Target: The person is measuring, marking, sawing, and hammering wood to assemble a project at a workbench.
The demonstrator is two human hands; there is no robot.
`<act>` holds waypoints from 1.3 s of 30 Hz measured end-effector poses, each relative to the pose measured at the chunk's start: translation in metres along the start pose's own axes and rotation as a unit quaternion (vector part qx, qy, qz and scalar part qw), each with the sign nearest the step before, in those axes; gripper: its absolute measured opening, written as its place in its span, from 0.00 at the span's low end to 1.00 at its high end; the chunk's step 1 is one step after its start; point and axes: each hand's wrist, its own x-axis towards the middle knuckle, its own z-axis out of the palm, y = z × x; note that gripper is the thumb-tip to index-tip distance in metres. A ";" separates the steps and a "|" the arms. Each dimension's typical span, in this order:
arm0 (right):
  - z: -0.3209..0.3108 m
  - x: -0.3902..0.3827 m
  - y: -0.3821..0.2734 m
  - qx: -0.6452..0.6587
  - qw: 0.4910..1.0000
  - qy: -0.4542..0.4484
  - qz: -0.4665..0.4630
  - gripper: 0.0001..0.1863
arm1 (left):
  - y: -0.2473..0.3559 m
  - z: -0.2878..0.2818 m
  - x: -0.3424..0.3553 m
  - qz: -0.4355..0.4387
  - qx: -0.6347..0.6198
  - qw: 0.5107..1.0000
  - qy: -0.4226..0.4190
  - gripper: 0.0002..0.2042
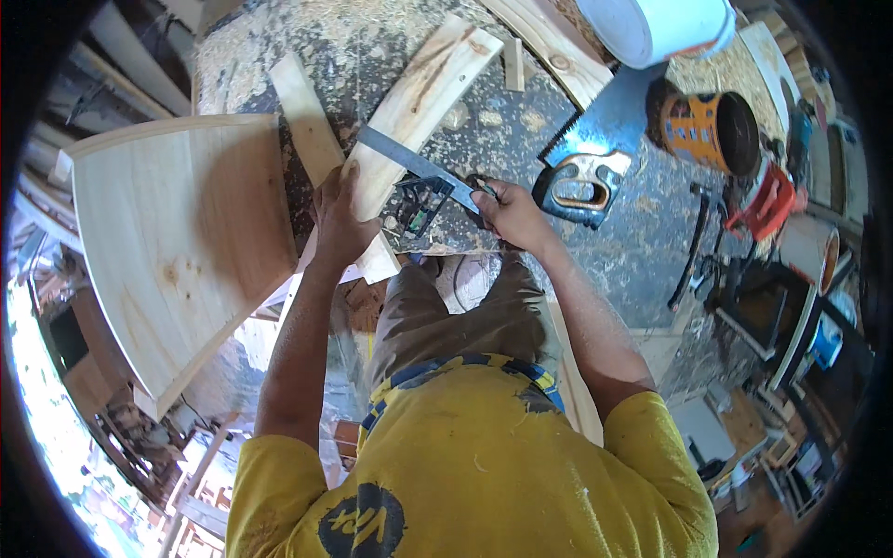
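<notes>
My left hand [342,216] grips a pale wooden board [437,70] that slants over the worktable, with a second plank [299,102] crossing beneath it. A steel straightedge [400,153], likely a square's blade, lies across the board. My right hand [507,214] is closed on its dark end at the right. Below the straightedge sits a small black tool [419,209] with a green part, too unclear to name. Just right of my right hand lies a handsaw [581,186], blade pointing away from me.
A curved wooden panel [167,232] stands at left. The speckled worktable [260,46] also holds an upper board [553,46], a small offcut [513,65], a white bucket [656,23], an orange-patterned can [707,130], a red tool [767,195] and a hammer-like tool [688,256].
</notes>
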 end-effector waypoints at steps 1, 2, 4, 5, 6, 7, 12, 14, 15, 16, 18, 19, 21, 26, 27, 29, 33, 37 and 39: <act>0.003 -0.003 0.001 0.002 1.000 0.020 0.000 0.15 | -0.003 0.004 -0.001 0.007 -0.016 1.000 0.010 0.44; 0.006 -0.007 0.001 0.004 0.999 0.037 0.000 0.15 | -0.005 0.006 -0.001 0.020 -0.030 0.999 0.019 0.43; 0.010 -0.013 0.000 -0.072 0.993 0.086 -0.024 0.15 | -0.003 0.009 0.002 -0.012 -0.053 0.998 0.014 0.44; 0.011 -0.015 -0.002 -0.095 0.991 0.092 -0.016 0.15 | 0.001 0.010 0.005 0.041 -0.072 0.996 0.043 0.45; 0.012 -0.016 -0.003 -0.112 0.989 0.100 -0.014 0.14 | 0.006 0.012 0.009 0.062 -0.084 0.993 0.057 0.45; 0.012 -0.017 -0.004 -0.130 0.986 0.107 -0.013 0.14 | 0.012 0.015 0.013 0.081 -0.095 0.990 0.071 0.46; 0.009 -0.008 -0.001 -0.116 0.989 0.088 -0.020 0.15 | 0.031 0.024 0.021 0.081 0.023 0.995 0.061 0.48; 0.007 -0.003 0.004 -0.107 0.989 0.088 -0.042 0.15 | 0.031 0.029 0.022 0.080 0.048 0.993 0.072 0.45; 0.007 -0.003 0.006 -0.108 0.988 0.099 -0.040 0.15 | 0.030 0.032 0.022 0.084 0.060 0.992 0.077 0.43; 0.005 -0.001 0.008 -0.120 0.987 0.094 -0.043 0.15 | 0.030 0.036 0.024 0.058 0.080 0.992 0.081 0.38; 0.004 0.002 0.012 -0.115 0.986 0.101 -0.059 0.14 | 0.026 0.040 0.026 0.056 0.083 0.990 0.099 0.36; 0.004 0.003 0.014 -0.114 0.985 0.108 -0.066 0.14 | 0.025 0.040 0.027 0.062 0.078 0.989 0.112 0.35; 0.002 0.005 0.015 -0.109 0.988 0.090 -0.061 0.14 | 0.023 0.040 0.029 0.057 0.104 0.987 0.110 0.32; -0.003 0.004 0.018 -0.132 0.984 0.068 -0.095 0.14 | 0.024 0.035 0.033 0.064 0.086 0.989 0.097 0.32; -0.003 0.002 0.020 -0.138 0.985 0.057 -0.082 0.14 | 0.025 0.035 0.034 0.054 0.081 0.991 0.092 0.33; -0.006 -0.003 0.023 -0.159 0.981 0.038 -0.102 0.14 | 0.025 0.035 0.035 0.034 0.063 0.993 0.089 0.34; -0.013 -0.017 0.030 -0.188 0.978 0.041 -0.075 0.14 | 0.024 0.036 0.034 0.039 0.017 0.995 0.090 0.32; -0.013 -0.024 0.035 -0.179 0.975 0.090 -0.094 0.10 | 0.021 0.035 0.030 0.032 0.006 0.996 0.080 0.33; -0.011 -0.024 0.037 -0.155 0.976 0.103 -0.110 0.11 | 0.019 0.035 0.030 0.027 -0.013 0.997 0.077 0.34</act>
